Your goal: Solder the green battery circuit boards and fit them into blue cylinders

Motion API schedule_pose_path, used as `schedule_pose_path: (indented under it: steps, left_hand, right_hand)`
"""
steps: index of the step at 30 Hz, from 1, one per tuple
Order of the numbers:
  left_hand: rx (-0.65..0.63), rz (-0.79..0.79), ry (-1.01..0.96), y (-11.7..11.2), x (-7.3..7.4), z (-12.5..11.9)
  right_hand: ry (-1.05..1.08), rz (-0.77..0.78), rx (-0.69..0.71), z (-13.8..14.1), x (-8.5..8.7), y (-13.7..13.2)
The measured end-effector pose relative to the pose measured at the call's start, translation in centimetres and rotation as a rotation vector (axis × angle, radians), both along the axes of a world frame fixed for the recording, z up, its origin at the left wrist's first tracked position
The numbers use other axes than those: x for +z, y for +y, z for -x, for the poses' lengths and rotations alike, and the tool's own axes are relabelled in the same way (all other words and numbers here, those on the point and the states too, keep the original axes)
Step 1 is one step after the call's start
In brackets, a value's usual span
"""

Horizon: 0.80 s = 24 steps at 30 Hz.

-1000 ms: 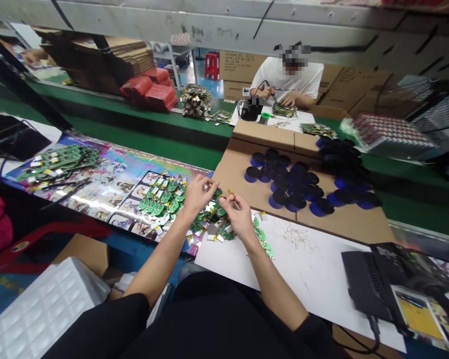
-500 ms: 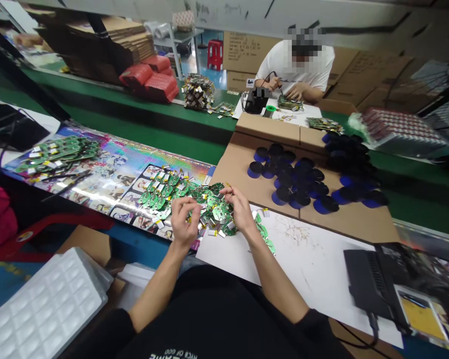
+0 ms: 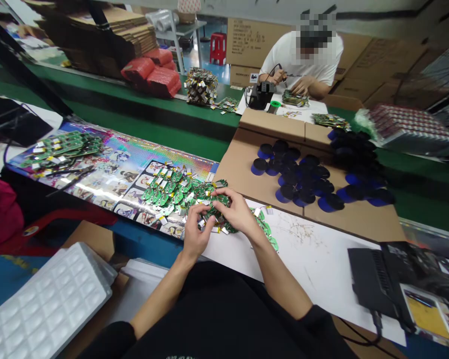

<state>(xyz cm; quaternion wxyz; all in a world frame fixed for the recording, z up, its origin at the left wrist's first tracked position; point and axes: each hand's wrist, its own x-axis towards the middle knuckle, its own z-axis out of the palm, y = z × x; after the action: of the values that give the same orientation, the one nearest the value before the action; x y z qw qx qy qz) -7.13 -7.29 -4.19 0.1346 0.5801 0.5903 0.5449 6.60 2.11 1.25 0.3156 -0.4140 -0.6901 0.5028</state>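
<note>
Over a heap of green circuit boards (image 3: 172,192), my left hand (image 3: 196,232) and right hand (image 3: 239,212) curl close together, fingertips (image 3: 221,203) down among the boards (whether they pinch anything, I cannot tell). The heap sits on a glossy printed poster (image 3: 108,172), reaching white paper (image 3: 314,254) at 3 o'clock. Blue discs (image 3: 260,167) stand on cardboard (image 3: 232,174) at 1 o'clock, and a co-worker (image 3: 299,55) solders beyond.

The one view comes from a camera worn on the person's head, looking forward and down over the forearms (image 3: 284,279). It sits close above the left hand (image 3: 196,233) and right hand (image 3: 240,213) at the counter (image 3: 142,242), and reaches across to a co-worker (image 3: 299,60) opposite.
</note>
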Motion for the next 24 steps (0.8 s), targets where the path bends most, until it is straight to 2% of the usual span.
schedule_pose_path:
  steps: [4, 8, 10, 12, 15, 17, 19, 22, 24]
  left_hand:
    - [0.019, -0.014, 0.003, 1.8, 0.1, -0.1]
    - [0.081, 0.001, 0.056, 2.5, 0.2, 0.5]
    - [0.114, 0.043, 0.082, 2.4, 0.3, 0.9]
    - [0.133, 0.071, 0.098, 2.2, 0.4, 1.3]
    - [0.132, -0.004, 0.112, 1.6, 0.7, 1.4]
    - [0.05, -0.097, 0.144, 0.9, 0.6, 1.1]
    - [-0.149, -0.165, 0.179, -0.1, 0.2, 0.3]
    - [-0.478, -0.176, 0.206, -1.6, -0.7, -1.0]
    - [-0.595, -0.141, 0.228, -2.3, -1.2, -1.7]
  right_hand:
    - [-0.144, -0.053, -0.027, 0.9, 0.0, 0.0]
    - [-0.22, -0.14, -0.016, 0.6, 1.4, -0.3]
    - [-0.239, -0.198, -0.021, -1.1, 2.4, -0.7]
    - [-0.292, -0.212, -0.06, -4.1, 3.1, -1.6]
    - [-0.513, -0.138, -0.25, -9.8, 2.3, -4.2]
    - [-0.677, -0.104, -0.325, -13.1, 0.6, -6.4]
    - [-0.787, -0.108, -0.374, -15.0, -1.5, -8.5]
    - [-0.813, -0.136, -0.423, -15.7, -4.0, -10.3]
    - [-0.767, -0.133, -0.455, -15.4, -4.8, -10.4]
